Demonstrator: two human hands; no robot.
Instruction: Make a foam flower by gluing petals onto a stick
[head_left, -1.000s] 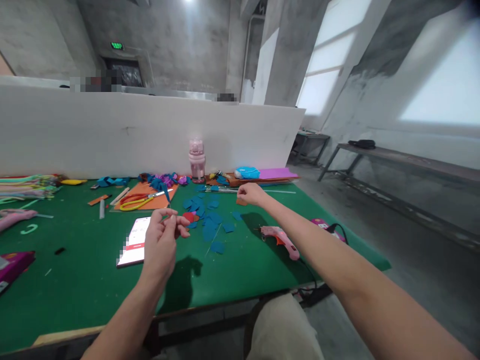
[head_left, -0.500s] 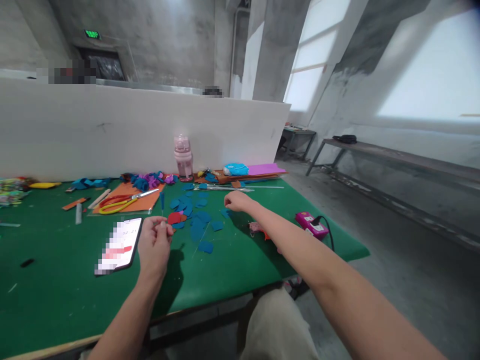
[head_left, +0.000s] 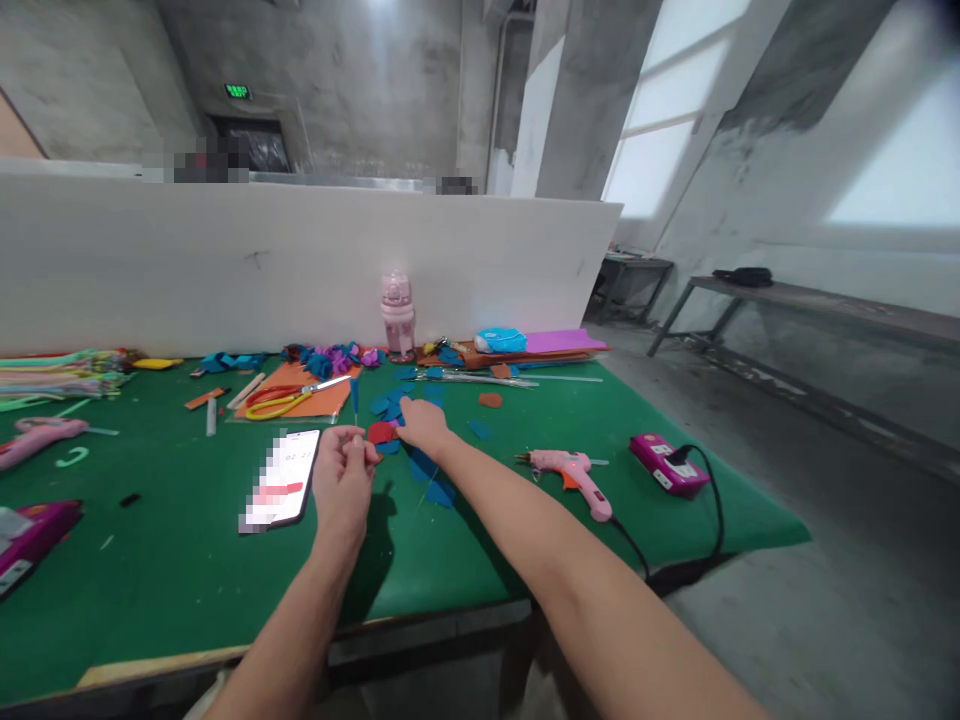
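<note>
My left hand [head_left: 343,475] hovers over the green table [head_left: 172,570], pinching a thin wire stem that stands upright with a small blue felt tip [head_left: 354,392]. My right hand [head_left: 422,424] reaches down onto the scattered blue felt petals [head_left: 431,482], its fingers curled at a red felt piece [head_left: 379,433] beside them. Whether it grips a piece is hidden by the fingers. A phone [head_left: 281,478] lies just left of my left hand.
A pink glue gun [head_left: 571,472] and a magenta power strip [head_left: 669,464] lie at the right. Yellow-handled scissors [head_left: 279,399] rest on orange felt [head_left: 300,388]. A pink bottle [head_left: 397,316] stands by the white partition [head_left: 225,260]. Pipe cleaners [head_left: 52,372] lie far left.
My right hand has drawn back from the far right of the petals to the red piece close to my left hand. My left hand keeps pinching the stem.
</note>
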